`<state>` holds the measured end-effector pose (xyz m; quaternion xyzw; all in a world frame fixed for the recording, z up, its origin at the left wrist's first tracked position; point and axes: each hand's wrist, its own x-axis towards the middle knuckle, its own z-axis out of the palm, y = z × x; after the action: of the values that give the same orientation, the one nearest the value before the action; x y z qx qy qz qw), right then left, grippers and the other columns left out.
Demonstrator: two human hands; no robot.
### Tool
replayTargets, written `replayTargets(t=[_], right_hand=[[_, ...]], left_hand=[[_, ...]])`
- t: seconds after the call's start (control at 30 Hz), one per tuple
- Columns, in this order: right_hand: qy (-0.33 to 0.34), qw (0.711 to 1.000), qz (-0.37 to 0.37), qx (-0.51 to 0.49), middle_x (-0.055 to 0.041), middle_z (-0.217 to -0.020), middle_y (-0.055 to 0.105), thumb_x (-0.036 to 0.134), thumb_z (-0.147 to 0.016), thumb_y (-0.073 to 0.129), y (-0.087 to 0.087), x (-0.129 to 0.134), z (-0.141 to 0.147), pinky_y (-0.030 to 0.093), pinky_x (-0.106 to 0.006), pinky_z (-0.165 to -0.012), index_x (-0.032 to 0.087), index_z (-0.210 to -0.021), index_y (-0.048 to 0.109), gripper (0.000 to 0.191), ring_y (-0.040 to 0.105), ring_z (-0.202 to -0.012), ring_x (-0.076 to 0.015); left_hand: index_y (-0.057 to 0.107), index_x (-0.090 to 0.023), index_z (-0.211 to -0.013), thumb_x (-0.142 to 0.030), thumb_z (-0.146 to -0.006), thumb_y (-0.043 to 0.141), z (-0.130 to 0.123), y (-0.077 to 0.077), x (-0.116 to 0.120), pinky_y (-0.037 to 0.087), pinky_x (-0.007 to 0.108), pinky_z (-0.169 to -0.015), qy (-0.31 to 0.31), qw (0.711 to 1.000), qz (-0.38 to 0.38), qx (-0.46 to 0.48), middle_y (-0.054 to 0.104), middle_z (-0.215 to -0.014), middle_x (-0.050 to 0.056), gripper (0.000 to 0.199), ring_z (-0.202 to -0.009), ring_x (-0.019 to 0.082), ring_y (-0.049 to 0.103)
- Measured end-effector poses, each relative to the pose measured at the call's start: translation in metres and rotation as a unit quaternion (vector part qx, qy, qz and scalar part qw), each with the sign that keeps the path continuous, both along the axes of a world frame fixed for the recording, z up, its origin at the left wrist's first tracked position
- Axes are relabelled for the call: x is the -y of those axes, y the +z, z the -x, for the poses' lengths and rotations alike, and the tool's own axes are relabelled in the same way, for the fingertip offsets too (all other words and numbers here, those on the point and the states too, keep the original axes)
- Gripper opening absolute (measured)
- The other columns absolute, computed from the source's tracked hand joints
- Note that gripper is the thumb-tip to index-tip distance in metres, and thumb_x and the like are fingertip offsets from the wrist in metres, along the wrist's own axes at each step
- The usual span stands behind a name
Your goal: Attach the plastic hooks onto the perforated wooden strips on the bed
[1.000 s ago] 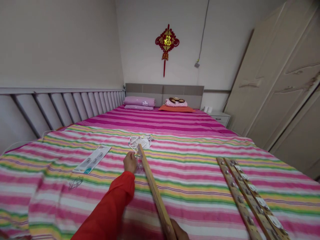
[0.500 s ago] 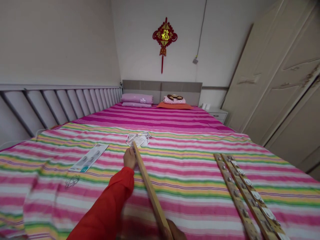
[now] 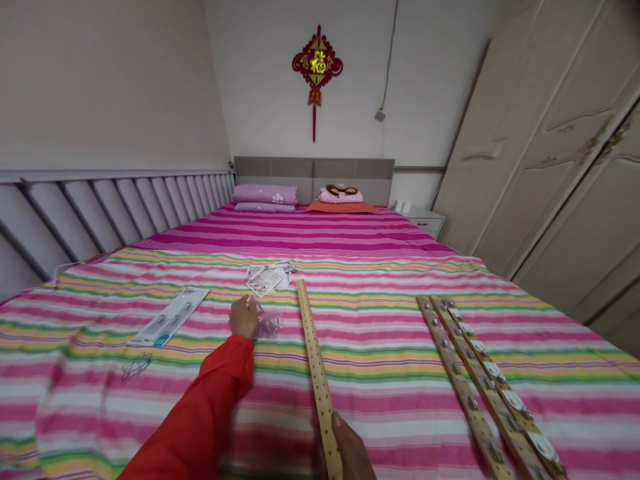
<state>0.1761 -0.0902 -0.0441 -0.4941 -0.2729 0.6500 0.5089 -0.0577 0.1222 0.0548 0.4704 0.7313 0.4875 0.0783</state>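
Note:
My right hand (image 3: 350,448) is closed around the near end of a long wooden strip (image 3: 316,360) with rows of small holes, which points away over the bed. Left of the strip, my left hand (image 3: 244,317) has its fingers bent together at the edge of a clear plastic bag (image 3: 269,325) of small shiny parts. Just beyond lies a pile of cards and clear packets (image 3: 270,277). At the right, wooden strips (image 3: 465,387) with metal pieces and white round parts lie side by side.
A white packaging card (image 3: 171,317) and a thin wire tangle (image 3: 137,366) lie on the striped sheet at the left. Pillows (image 3: 265,195) rest by the headboard (image 3: 350,170). A metal railing (image 3: 145,207) borders the left side; a wardrobe (image 3: 530,153) stands at the right.
The long strip has swung to the right and turned, now showing its holed face. My left hand has left the strip's far end and moved left, to the plastic bag. The view has shifted slightly.

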Motion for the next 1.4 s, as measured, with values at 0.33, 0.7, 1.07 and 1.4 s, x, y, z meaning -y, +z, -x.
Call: replayTargets(t=[0.33,0.7,1.07,1.4], right_hand=[[0.105,0.989,-0.101,-0.009,-0.0046,-0.064,0.066,0.073,-0.073,0.047,0.005,-0.027,0.041,0.047,-0.026,-0.05,0.016,-0.077,0.063,0.06,0.06,-0.059,-0.0173],[-0.215,0.977,0.0,-0.002,0.0029,-0.045,0.056,0.071,-0.066,0.059,-0.016,0.04,-0.12,0.023,-0.016,-0.027,0.014,-0.069,0.056,0.056,0.041,-0.026,-0.006],[-0.294,0.933,0.0,-0.207,-0.0109,-0.071,0.073,0.046,-0.08,0.062,0.019,0.029,-0.207,0.048,-0.02,-0.045,0.014,-0.077,0.056,0.033,0.064,-0.052,-0.0134],[-0.077,0.914,-0.075,-0.391,0.0105,-0.046,0.041,0.033,-0.079,0.068,0.0,0.012,-0.216,0.021,-0.012,-0.032,0.014,-0.101,0.062,0.03,0.034,-0.034,-0.0024]], left_hand=[[0.065,-0.018,-0.108,-0.044,-0.067,0.061,-0.079,-0.052,0.056,0.04,0.044,-0.099,-0.268,0.959,0.028,-0.082,0.062,-0.117,0.012,0.049,-0.114,0.029,0.052],[0.05,-0.024,-0.131,-0.045,-0.081,0.043,-0.092,-0.082,0.066,0.035,0.044,-0.103,-0.23,0.94,0.108,-0.225,0.054,-0.131,0.01,0.055,-0.125,0.028,0.044],[0.046,-0.022,-0.135,-0.044,-0.084,0.038,-0.092,-0.075,0.069,0.036,0.044,-0.103,-0.219,0.93,0.158,-0.25,0.053,-0.133,0.011,0.056,-0.127,0.027,0.044],[0.044,-0.02,-0.136,-0.038,-0.085,0.045,-0.095,-0.067,0.077,0.031,0.034,-0.108,-0.223,0.933,0.178,-0.221,0.049,-0.138,0.007,0.055,-0.131,0.022,0.04]])
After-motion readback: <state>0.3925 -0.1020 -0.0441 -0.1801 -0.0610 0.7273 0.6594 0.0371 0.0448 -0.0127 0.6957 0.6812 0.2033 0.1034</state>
